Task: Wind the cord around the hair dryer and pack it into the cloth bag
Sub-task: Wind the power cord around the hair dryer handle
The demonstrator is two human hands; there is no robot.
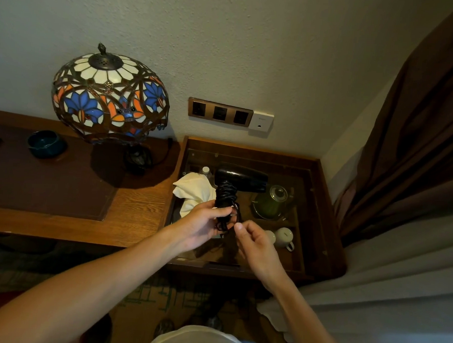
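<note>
A black hair dryer [239, 179] is held upright above the glass-topped side table, its barrel pointing right. Its black cord [225, 197] is wound many times around the handle. My left hand [200, 225] grips the bottom of the wrapped handle. My right hand [253, 241] pinches the loose end of the cord just below the handle, thumb and forefinger together. A cream cloth bag [193, 190] lies crumpled on the table, just left of and behind the dryer.
A stained-glass lamp [110, 97] and a dark blue bowl [46, 144] stand on the wooden desk [137, 206] at left. Under the side table's glass sit a glass teapot [273, 202] and white cups [283, 237]. Wall sockets [220, 112] above; brown curtain [419, 129] at right.
</note>
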